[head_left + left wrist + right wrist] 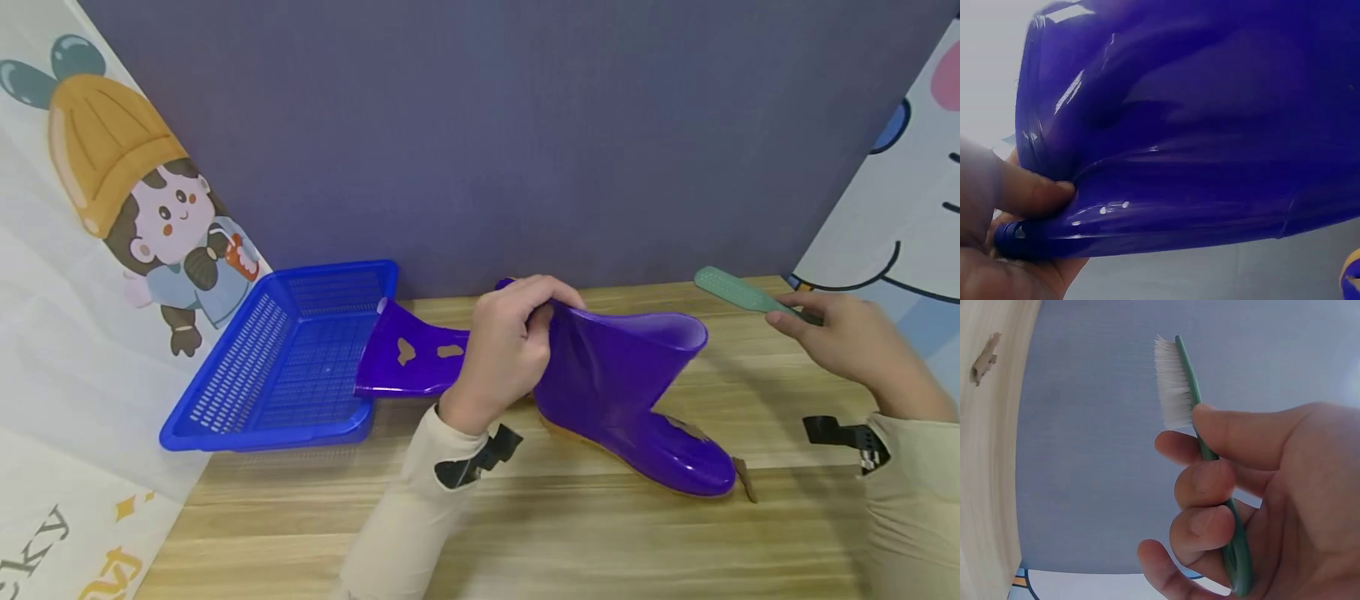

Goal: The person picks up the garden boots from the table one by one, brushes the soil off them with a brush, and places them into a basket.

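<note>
A glossy purple rubber boot (pixel 622 392) stands on the wooden table (pixel 525 533), toe toward the front right. My left hand (pixel 506 346) grips the rim of its shaft; in the left wrist view the fingers (pixel 1029 190) pinch the folded purple rim (pixel 1147 219). A second purple boot (pixel 412 358) with brown smears lies half over the edge of the blue basket (pixel 247 392). My right hand (pixel 847 342) holds a green brush (pixel 738 292) by its handle, off to the right of the boot. The right wrist view shows the brush (pixel 1188 394) with white bristles, fingers curled round its handle.
The blue mesh basket sits at the left against a cartoon-printed side panel (pixel 112 250). A purple back wall (pixel 487 133) closes the far side. A small brown scrap (pixel 746 479) lies by the boot's toe. Another printed panel (pixel 900 200) stands at the right.
</note>
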The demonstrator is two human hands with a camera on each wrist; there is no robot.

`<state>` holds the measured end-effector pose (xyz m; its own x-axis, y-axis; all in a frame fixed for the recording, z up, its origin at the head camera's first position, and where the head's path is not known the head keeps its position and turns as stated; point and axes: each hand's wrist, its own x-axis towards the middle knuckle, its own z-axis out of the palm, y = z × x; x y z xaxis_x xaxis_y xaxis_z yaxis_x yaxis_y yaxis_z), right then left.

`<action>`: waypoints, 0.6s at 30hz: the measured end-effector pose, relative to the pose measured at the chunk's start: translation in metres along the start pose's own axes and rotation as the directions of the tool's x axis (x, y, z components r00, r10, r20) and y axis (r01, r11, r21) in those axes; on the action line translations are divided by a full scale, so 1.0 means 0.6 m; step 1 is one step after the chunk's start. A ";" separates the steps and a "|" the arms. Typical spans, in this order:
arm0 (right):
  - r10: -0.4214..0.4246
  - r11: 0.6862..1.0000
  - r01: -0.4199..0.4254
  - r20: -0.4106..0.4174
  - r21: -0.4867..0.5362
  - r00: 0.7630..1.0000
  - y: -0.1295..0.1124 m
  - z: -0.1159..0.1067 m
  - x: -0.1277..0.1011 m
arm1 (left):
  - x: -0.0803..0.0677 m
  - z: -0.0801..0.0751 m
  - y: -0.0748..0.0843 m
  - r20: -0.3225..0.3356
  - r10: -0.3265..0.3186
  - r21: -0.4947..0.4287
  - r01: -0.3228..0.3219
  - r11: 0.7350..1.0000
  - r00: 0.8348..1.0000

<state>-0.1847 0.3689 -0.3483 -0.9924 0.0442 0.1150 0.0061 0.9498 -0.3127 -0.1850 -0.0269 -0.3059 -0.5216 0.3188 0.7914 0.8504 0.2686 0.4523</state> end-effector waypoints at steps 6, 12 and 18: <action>0.012 1.000 -0.012 0.003 0.008 1.000 -0.005 -0.011 -0.007 | 0.036 0.012 0.012 0.056 0.057 0.015 -0.057 0.998 0.997; 0.025 1.000 -0.025 0.000 0.014 1.000 -0.008 -0.015 -0.010 | 0.096 0.022 0.009 0.069 0.080 -0.035 -0.078 0.996 0.994; 0.022 0.999 -0.023 0.023 0.031 0.999 -0.012 -0.015 -0.010 | 0.148 0.045 -0.035 0.051 0.055 -0.090 -0.051 0.995 0.997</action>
<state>-0.1778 0.3648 -0.3380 -0.9946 0.0582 0.0862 0.0251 0.9386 -0.3440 -0.2512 0.0203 -0.2564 -0.4765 0.3791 0.7933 0.8785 0.1694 0.4467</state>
